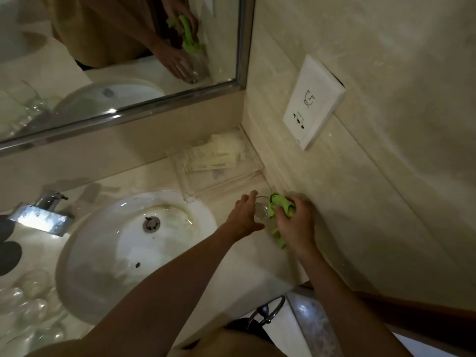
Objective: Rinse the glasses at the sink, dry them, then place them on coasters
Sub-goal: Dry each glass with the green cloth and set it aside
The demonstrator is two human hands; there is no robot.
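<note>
We see the clear drinking glass [261,210] mostly hidden behind the left hand [244,217] and crumpled green cloth [279,204]; the clear glasses [28,302] at near left blur together, uncountable.

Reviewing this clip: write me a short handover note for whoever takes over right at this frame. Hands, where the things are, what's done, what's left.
Left hand: fingers spread around the glass, steadying it on the counter right of the sink.
Right hand: grips the green cloth, pressed against the glass.
More glasses sit clustered at the sink's left edge; whether they are rinsed cannot be told.
Done: this glass looks past rinsing and is at the drying step.
Left: finish drying it, handle the other glasses, set all on coasters. No coasters are clearly visible in this view.
</note>
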